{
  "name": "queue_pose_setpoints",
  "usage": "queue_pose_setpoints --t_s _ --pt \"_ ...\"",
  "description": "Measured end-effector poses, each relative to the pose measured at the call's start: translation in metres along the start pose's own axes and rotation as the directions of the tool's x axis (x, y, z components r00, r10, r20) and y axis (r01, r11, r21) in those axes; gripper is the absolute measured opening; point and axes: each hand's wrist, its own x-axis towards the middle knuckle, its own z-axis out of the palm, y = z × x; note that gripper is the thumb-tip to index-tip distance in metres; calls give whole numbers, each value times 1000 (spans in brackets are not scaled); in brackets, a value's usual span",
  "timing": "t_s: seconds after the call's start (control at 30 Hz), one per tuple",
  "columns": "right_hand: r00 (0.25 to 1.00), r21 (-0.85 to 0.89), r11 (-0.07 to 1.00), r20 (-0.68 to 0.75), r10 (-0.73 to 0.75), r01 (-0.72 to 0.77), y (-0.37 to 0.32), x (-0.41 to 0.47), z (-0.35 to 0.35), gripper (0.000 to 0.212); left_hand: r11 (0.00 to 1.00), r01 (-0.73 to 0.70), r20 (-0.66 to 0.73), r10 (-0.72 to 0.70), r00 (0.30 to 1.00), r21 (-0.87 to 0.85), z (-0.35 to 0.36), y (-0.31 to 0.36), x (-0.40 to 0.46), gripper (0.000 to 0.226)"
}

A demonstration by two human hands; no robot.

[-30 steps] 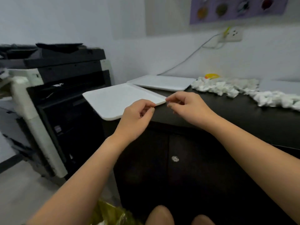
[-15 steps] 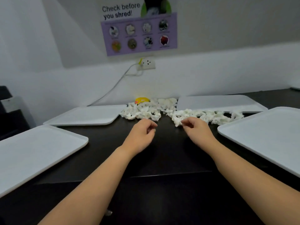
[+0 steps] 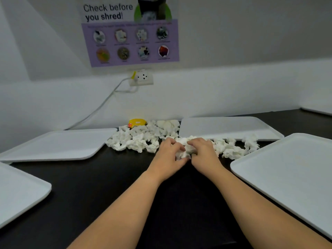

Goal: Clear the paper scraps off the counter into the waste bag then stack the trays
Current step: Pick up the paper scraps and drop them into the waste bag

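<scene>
While both the left hand (image 3: 168,155) and right hand (image 3: 203,153) clutch paper scraps (image 3: 185,151), loose bits may spill short of the bag

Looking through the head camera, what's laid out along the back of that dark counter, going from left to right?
White tray → yellow object by the wall → heap of crumpled paper scraps → second white tray → edge of another tray at far right. Both hands gather scraps in front, so they're left out.
</scene>
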Motion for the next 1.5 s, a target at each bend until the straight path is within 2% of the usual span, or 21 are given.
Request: queue_pose_setpoints --t_s 0.07,0.23,0.43,0.57,0.8,1.0,1.2,1.5 --pt "1000 -46 999 15 9 -8 2 4 5 48 999 29 11 -29 1000 -18 0 -6 3 23" --pt "1000 -135 991 17 -2 4 5 8 8 24 991 95 -20 -97 995 -90 -6 -12 1 13" --pt "991 -150 986 -107 -84 68 -10 -1 4 24 969 175 -128 -199 972 -177 -24 -17 -18 16" --pt "975 6 995 -198 -100 103 -27 -13 6 22 933 253 -201 -308 930 -258 -44 -19 -39 26" --pt "968 149 969 -185 -167 196 -70 -46 15 27 897 272 -291 -379 879 -348 -78 -15 -93 42" --pt "974 298 929 -116 -194 221 -116 -81 31 25 928 227 -426 -340 838 -295 -112 -6 -152 43" --pt "965 412 874 -60 -255 256 -171 -115 56 23 940 259 -506 -339 793 -224 -155 -7 -230 41" --pt "903 557 757 26 -429 343 -269 -185 106 24 919 352 -654 -376 657 -175 -206 -7 -359 44"
